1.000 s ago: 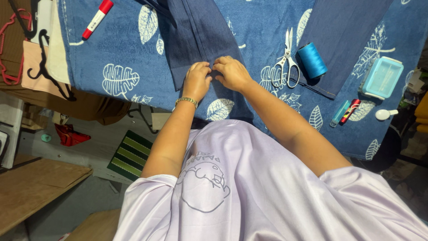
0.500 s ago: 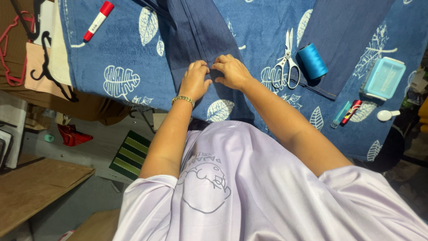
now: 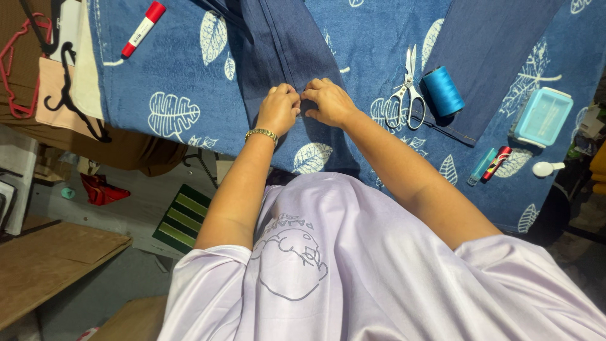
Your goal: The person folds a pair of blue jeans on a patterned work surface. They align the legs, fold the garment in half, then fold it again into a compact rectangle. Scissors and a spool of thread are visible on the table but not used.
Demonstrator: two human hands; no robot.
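While the red marker (image 3: 143,29) and the clothes hangers (image 3: 38,76) lie untouched at the left, the left hand (image 3: 278,108), a gold bracelet (image 3: 261,133) at its wrist, has closed up to the right hand (image 3: 328,101) compared with a second ago. Both now pinch the same fold of dark denim fabric (image 3: 284,44) at mid-table, fingertips nearly touching; the work looks settled on one small spot of the seam. Farther right, on the leaf-print cloth (image 3: 177,76) covering the table, lie scissors (image 3: 407,95), a blue thread spool (image 3: 443,90) and a pale blue box (image 3: 541,117), unmoved.
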